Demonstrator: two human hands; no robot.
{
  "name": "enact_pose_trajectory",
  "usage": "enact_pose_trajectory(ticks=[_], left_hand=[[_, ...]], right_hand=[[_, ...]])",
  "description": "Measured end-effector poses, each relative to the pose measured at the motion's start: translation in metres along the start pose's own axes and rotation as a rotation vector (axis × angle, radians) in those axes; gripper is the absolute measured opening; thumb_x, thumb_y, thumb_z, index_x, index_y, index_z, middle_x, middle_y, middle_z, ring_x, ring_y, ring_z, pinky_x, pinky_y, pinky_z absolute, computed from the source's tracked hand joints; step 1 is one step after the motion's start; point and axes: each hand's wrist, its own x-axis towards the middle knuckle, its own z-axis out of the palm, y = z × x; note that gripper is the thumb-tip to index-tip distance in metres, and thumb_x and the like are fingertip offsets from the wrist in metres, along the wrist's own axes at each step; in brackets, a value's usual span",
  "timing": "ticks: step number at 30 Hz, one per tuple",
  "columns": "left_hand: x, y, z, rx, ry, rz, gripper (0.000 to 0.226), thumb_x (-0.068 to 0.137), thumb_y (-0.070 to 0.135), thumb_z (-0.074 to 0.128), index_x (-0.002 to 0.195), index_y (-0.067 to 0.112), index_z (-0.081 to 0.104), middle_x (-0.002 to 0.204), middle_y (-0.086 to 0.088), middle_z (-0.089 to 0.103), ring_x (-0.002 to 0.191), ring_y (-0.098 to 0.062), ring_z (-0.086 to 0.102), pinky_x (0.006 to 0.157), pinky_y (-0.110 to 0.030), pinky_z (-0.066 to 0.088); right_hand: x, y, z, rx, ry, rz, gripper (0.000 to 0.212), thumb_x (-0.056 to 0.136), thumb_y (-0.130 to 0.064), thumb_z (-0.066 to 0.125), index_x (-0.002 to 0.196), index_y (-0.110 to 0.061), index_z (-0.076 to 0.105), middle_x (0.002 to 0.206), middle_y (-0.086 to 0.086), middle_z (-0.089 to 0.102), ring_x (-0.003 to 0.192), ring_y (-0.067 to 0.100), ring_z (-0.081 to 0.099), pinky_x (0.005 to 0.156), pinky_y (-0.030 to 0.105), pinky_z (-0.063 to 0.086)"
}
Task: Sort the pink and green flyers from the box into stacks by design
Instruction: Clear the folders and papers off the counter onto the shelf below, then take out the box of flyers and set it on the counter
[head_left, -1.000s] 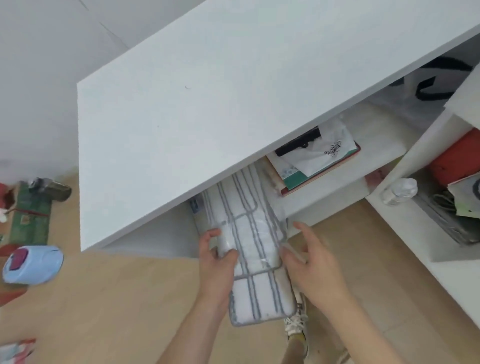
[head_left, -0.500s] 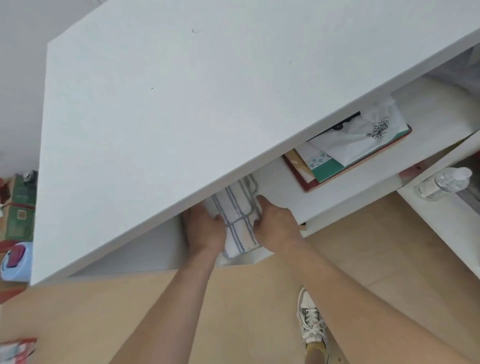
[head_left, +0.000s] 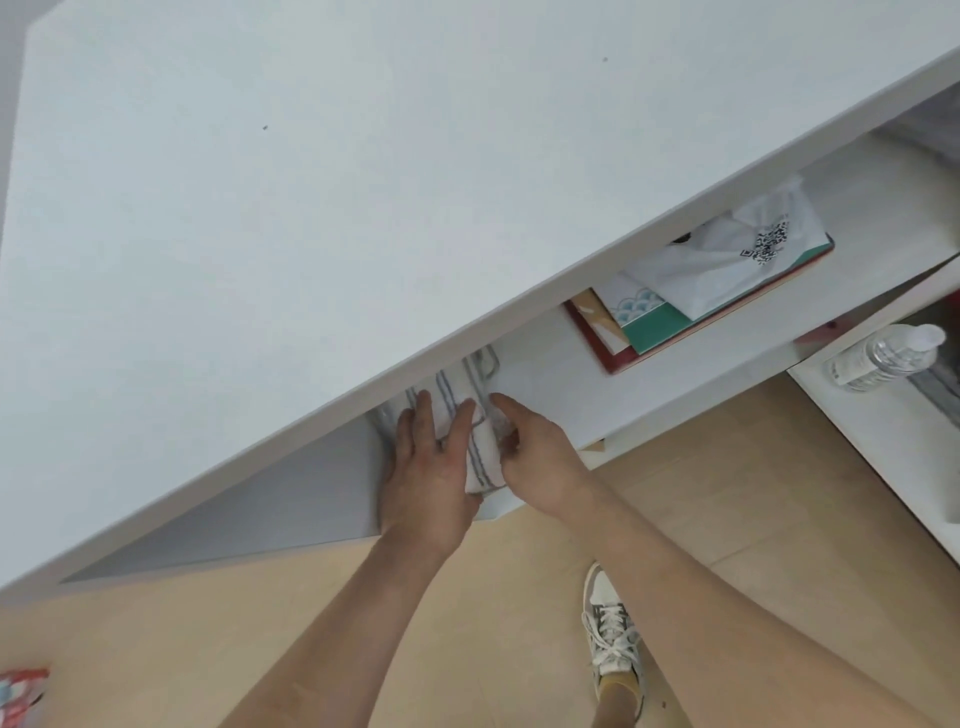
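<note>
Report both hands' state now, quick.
Left hand: open, fingers flat on the striped pad.
Right hand: at the pad's side; grip cannot be told.

home rm: white shelves (head_left: 311, 208), wood floor (head_left: 727, 519)

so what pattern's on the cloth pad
The cloth pad is white with grey stripes; head view.

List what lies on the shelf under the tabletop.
A striped cloth between the left hand and right hand, plus a paper stack under a white bag. The tabletop hides the rest.
</note>
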Motion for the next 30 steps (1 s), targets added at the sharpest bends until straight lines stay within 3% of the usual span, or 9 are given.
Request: enact_pose_trajectory(ticks=[5,7,10,13,16,18,21,25,30], left_hand=[[-0.001,-0.001,0.001,0.028,-0.033,-0.04,0.092,0.087,0.042,0.061,0.148,0.038,-0.008,0.158,-0.008,-0.014,0.145,-0.031,0.001,0.114,-0.041,0.022],[0.001,0.002,-0.003,0.039,-0.08,-0.075,0.09,0.087,0.042,0.06,0.148,0.039,-0.007,0.157,-0.008,-0.015,0.145,-0.031,-0.001,0.114,-0.045,0.018],[-0.006,0.016,-0.015,0.003,-0.084,-0.133,0.088,0.085,0.032,0.062,0.149,0.036,0.001,0.158,-0.007,-0.007,0.145,-0.028,-0.002,0.114,-0.046,0.013],[-0.03,0.033,-0.019,-0.12,0.16,-0.03,0.061,0.084,0.012,0.06,0.14,0.023,0.041,0.149,-0.01,0.034,0.134,-0.031,0.033,0.107,-0.038,0.032],[-0.067,0.057,0.002,-0.328,0.326,0.126,0.029,0.079,0.002,0.056,0.099,0.018,0.069,0.109,0.002,0.064,0.096,-0.018,0.061,0.08,-0.024,0.048],[-0.093,0.078,0.023,-0.432,0.198,0.137,0.025,0.078,0.011,0.048,0.086,0.023,0.068,0.094,0.011,0.065,0.085,-0.01,0.061,0.074,-0.019,0.044],[-0.111,0.106,0.066,-0.487,-0.047,0.144,0.032,0.079,0.02,0.037,0.089,0.024,0.068,0.093,0.011,0.066,0.084,-0.011,0.059,0.08,-0.026,0.046],[-0.074,0.127,0.122,-0.377,-0.195,0.207,0.036,0.09,0.014,0.043,0.122,0.022,0.059,0.125,0.006,0.058,0.104,-0.013,0.058,0.093,-0.023,0.042],[0.027,0.129,0.182,-0.201,-0.224,0.181,0.064,0.094,0.016,0.048,0.149,0.018,0.016,0.158,0.0,0.009,0.127,-0.023,0.043,0.103,-0.032,0.039]], right_hand=[[-0.012,0.011,0.011,-0.041,-0.099,-0.006,0.062,0.096,-0.005,0.042,0.152,-0.017,0.019,0.149,0.008,0.038,0.134,0.025,0.037,0.106,0.021,0.028],[-0.022,0.015,0.012,-0.02,-0.04,-0.034,0.061,0.096,-0.005,0.045,0.151,-0.018,0.022,0.152,0.003,0.033,0.137,0.02,0.034,0.108,0.019,0.024],[-0.051,0.028,-0.001,0.139,0.122,0.048,0.05,0.095,-0.004,0.047,0.141,-0.022,0.041,0.137,-0.002,0.049,0.12,0.011,0.05,0.1,0.017,0.037],[-0.091,0.049,-0.019,0.324,0.221,0.202,0.042,0.092,0.001,0.047,0.123,-0.026,0.054,0.115,-0.003,0.061,0.091,0.006,0.059,0.074,0.01,0.045],[-0.134,0.073,-0.037,0.31,0.307,0.264,0.037,0.093,0.0,0.047,0.121,-0.021,0.059,0.103,-0.003,0.066,0.083,0.013,0.063,0.064,0.008,0.045],[-0.156,0.09,-0.047,0.164,0.36,0.259,0.037,0.095,-0.006,0.047,0.129,-0.018,0.056,0.11,-0.004,0.066,0.09,0.009,0.063,0.072,0.004,0.041],[-0.171,0.122,-0.054,0.007,0.324,0.265,0.045,0.096,-0.011,0.047,0.141,-0.018,0.045,0.138,-0.001,0.054,0.119,0.016,0.056,0.093,0.013,0.036],[-0.152,0.173,-0.052,0.052,0.28,0.285,0.054,0.097,-0.017,0.049,0.147,-0.027,0.033,0.142,-0.001,0.049,0.125,0.015,0.049,0.097,0.017,0.034],[-0.084,0.236,-0.035,0.25,0.261,0.319,0.06,0.097,-0.025,0.05,0.148,-0.042,0.023,0.141,0.006,0.05,0.124,0.018,0.051,0.096,0.021,0.038]])
